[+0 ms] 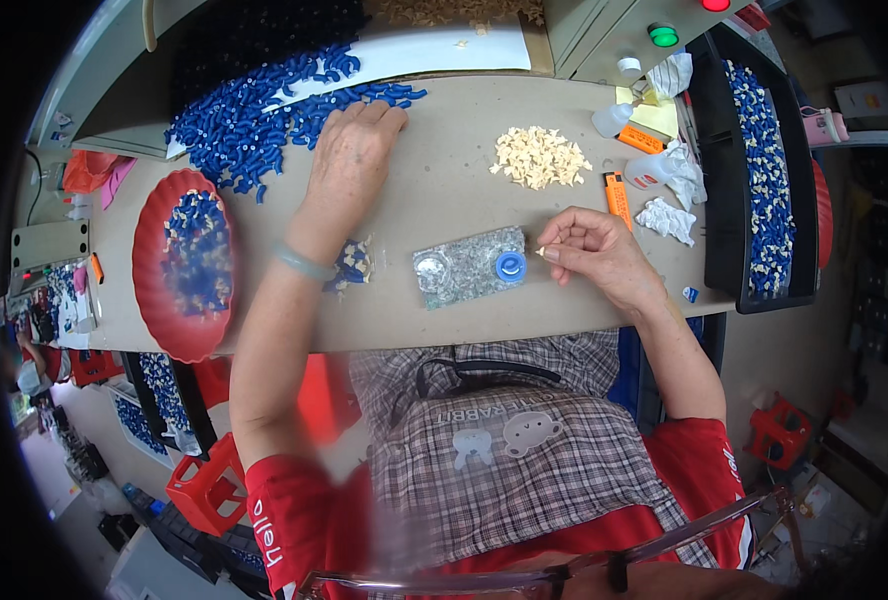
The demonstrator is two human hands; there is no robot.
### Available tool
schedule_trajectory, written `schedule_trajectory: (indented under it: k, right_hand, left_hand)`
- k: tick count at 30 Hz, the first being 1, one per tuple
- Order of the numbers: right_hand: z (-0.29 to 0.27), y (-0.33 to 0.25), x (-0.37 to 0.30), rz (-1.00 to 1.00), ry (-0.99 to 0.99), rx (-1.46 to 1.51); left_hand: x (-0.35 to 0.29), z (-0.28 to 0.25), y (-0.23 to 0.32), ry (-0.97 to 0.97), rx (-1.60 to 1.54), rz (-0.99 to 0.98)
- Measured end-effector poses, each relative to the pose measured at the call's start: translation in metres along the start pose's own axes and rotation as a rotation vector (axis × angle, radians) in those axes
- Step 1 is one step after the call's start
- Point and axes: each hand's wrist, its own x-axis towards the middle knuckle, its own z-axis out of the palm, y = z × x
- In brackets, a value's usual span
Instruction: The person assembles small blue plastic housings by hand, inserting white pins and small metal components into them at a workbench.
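Note:
My left hand (359,150) reaches to the near edge of a heap of small curved blue pieces (229,130). Its fingers are curled down and together, hiding the tips and whatever they hold. Lower right, my right hand (604,260) pinches a small cream piece (541,253) between thumb and fingers. Just left of it, a speckled grey slab (464,285) lies on the table, bearing a round blue cup (511,267). Beyond my right hand is a loose pile of cream pieces (539,157). Some blue and cream pieces (352,266) lie beside my left forearm.
A red scalloped tray (149,265) with blue and cream pieces stands at the table's left. On the right are a white bottle (647,170), an orange box (617,198), crumpled tissue (666,220) and a long black bin (716,215) of mixed pieces. Grey housing (604,40) borders the back.

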Motion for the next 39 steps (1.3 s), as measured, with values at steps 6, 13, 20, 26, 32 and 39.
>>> schedule_trajectory:
  k: [6, 13, 20, 26, 32, 39]
  right_hand:
    - [0.007, -0.002, 0.001, 0.040, -0.038, -0.062]
    - [0.011, -0.008, 0.005, 0.074, -0.061, -0.137]
    - [0.016, -0.012, 0.007, 0.089, -0.050, -0.210]
    - [0.013, -0.014, 0.005, 0.089, -0.040, -0.229]
    - [0.012, -0.016, 0.005, 0.105, -0.042, -0.049]
    - [0.017, -0.012, 0.004, 0.066, -0.031, -0.220]
  left_hand:
    - [-0.007, -0.004, 0.007, 0.081, -0.242, -0.093]
    - [-0.030, -0.020, 0.024, 0.153, -0.384, -0.211]
    - [-0.052, -0.033, 0.038, 0.080, -0.373, -0.280]
    - [-0.060, -0.042, 0.048, 0.126, -0.540, -0.356]
    - [-0.071, -0.047, 0.073, -0.082, -1.437, -0.782]
    - [-0.079, -0.046, 0.085, -0.142, -1.475, -0.751]
